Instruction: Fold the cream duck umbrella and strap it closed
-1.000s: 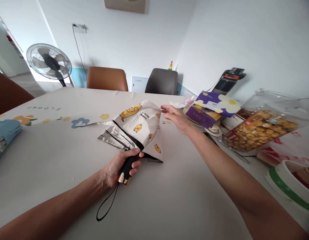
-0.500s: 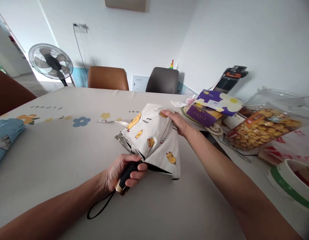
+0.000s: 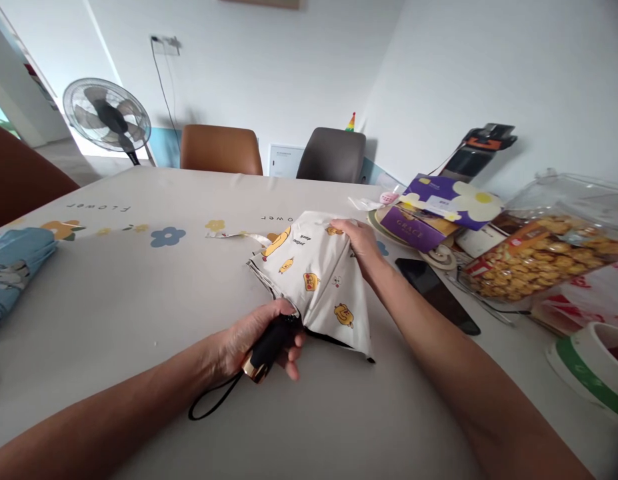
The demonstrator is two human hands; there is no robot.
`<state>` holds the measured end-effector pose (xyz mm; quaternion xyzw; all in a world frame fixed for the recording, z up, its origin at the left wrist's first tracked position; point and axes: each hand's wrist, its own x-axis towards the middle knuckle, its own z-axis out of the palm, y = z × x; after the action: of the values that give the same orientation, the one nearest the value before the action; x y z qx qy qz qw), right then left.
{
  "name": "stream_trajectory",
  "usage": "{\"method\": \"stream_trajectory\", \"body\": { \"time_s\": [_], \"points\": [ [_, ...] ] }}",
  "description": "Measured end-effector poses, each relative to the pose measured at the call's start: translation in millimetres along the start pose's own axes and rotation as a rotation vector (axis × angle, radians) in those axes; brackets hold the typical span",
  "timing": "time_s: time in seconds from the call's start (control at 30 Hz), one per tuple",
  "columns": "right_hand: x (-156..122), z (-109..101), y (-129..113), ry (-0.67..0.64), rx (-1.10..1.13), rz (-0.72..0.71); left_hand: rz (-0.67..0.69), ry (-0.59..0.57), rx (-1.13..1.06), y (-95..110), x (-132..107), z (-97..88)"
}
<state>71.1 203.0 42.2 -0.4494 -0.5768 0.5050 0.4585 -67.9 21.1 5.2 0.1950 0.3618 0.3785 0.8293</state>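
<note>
A folding umbrella [image 3: 321, 280] with a loose white canopy, printed with yellow ducks, lies tilted over the table in front of me. My left hand [image 3: 266, 340] is wrapped round its black handle [image 3: 269, 347], which ends in a gold cap with a black wrist loop [image 3: 216, 403]. At the far end of the canopy, my right hand [image 3: 359, 243] grips the fabric near the tip; its thumb is hidden. The canopy's tie strap [image 3: 239, 236] stretches out to the left on the tablecloth. Dark lining shows along the lower canopy edge.
A folded blue umbrella [image 3: 19, 270] lies at the left table edge. To the right are a black phone [image 3: 437, 295], a purple box [image 3: 413, 227], a clear snack container [image 3: 553, 253] and a white-green tub [image 3: 589, 367]. Chairs [image 3: 221, 150] and a fan [image 3: 107, 115] stand beyond the table.
The umbrella and both hands appear slightly further right as the view tilts down a little. My left fingers have loosened somewhat round the handle. More of the phone shows beside my right forearm.
</note>
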Motion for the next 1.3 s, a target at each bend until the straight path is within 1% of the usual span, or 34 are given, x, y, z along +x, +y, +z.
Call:
{"method": "stream_trajectory", "body": {
  "time_s": [0.13, 0.2, 0.27, 0.33, 0.4, 0.43, 0.47, 0.53, 0.57, 0.63, 0.7, 0.77, 0.8, 0.87, 0.9, 0.97, 1.0, 1.03, 1.1, 1.13, 1.17, 1.2, 1.3],
  "points": [
    [5.4, -7.6, -4.4, 0.04, -0.009, -0.017, 0.129, 0.232, 0.156, -2.7, -4.2, 11.3],
    [6.3, -9.5, -7.1, 0.073, -0.045, -0.029, 0.17, 0.315, 0.223, -2.9, -7.7, 15.4],
    [5.8, -8.9, -8.6, 0.085, -0.077, -0.047, 0.192, 0.328, 0.245, -2.1, -10.9, 18.5],
    [5.1, -5.0, -8.6, 0.081, -0.081, -0.074, 0.193, 0.289, 0.265, -0.7, -13.3, 21.4],
    [5.4, 2.6, -8.0, 0.084, -0.07, -0.109, 0.185, 0.262, 0.322, 0.6, -14.7, 24.3],
    [6.1, 7.6, -7.9, 0.09, -0.063, -0.127, 0.182, 0.267, 0.363, 1.0, -15.0, 25.7],
    [7.1, 13.4, -8.0, 0.093, -0.061, -0.147, 0.178, 0.294, 0.408, 1.0, -15.0, 27.1],
    [9.7, 26.2, -9.5, 0.078, -0.054, -0.191, 0.152, 0.4, 0.483, -0.6, -14.5, 29.7],
    [11.3, 33.0, -10.7, 0.059, -0.042, -0.214, 0.138, 0.455, 0.502, -2.2, -14.1, 31.0],
    [15.4, 46.4, -13.2, -0.003, -0.005, -0.253, 0.143, 0.542, 0.469, -6.9, -13.4, 33.4],
    [21.8, 58.0, -14.8, -0.083, 0.008, -0.297, 0.212, 0.582, 0.384, -12.0, -12.1, 34.9],
    [30.4, 66.5, -14.5, -0.173, -0.05, -0.363, 0.275, 0.622, 0.32, -14.9, -9.9, 33.9],
    [34.8, 69.3, -13.9, -0.208, -0.097, -0.397, 0.286, 0.645, 0.299, -14.9, -8.4, 32.2],
    [41.1, 72.0, -12.1, -0.239, -0.205, -0.447, 0.274, 0.662, 0.229, -11.8, -5.3, 26.4],
    [41.5, 71.9, -11.4, -0.231, -0.257, -0.465, 0.26, 0.653, 0.178, -9.1, -3.9, 23.0],
    [33.9, 69.7, -10.4, -0.205, -0.356, -0.551, 0.226, 0.615, 0.081, -3.3, -2.0, 16.8],
    [25.8, 67.9, -9.8, -0.21, -0.395, -0.634, 0.214, 0.601, 0.052, -0.9, -1.6, 14.6],
    [15.4, 66.1, -8.8, -0.244, -0.429, -0.751, 0.209, 0.592, 0.039, 0.9, -1.5, 13.4],
    [-8.3, 62.8, -4.5, -0.435, -0.505, -0.979, 0.206, 0.587, 0.038, 3.3, -2.1, 13.1],
    [-19.4, 61.5, -0.8, -0.531, -0.554, -1.058, 0.207, 0.583, 0.038, 4.1, -2.7, 13.7],
    [-28.7, 60.5, 3.7, -0.604, -0.61, -1.093, 0.203, 0.579, 0.036, 5.1, -3.3, 14.5],
    [-35.7, 59.8, 8.8, -0.649, -0.658, -1.086, 0.191, 0.575, 0.028, 6.4, -4.0, 15.2],
    [-42.9, 58.5, 23.4, -0.736, -0.711, -0.966, 0.117, 0.552, -0.021, 11.7, -6.2, 16.1]
  ]
}}
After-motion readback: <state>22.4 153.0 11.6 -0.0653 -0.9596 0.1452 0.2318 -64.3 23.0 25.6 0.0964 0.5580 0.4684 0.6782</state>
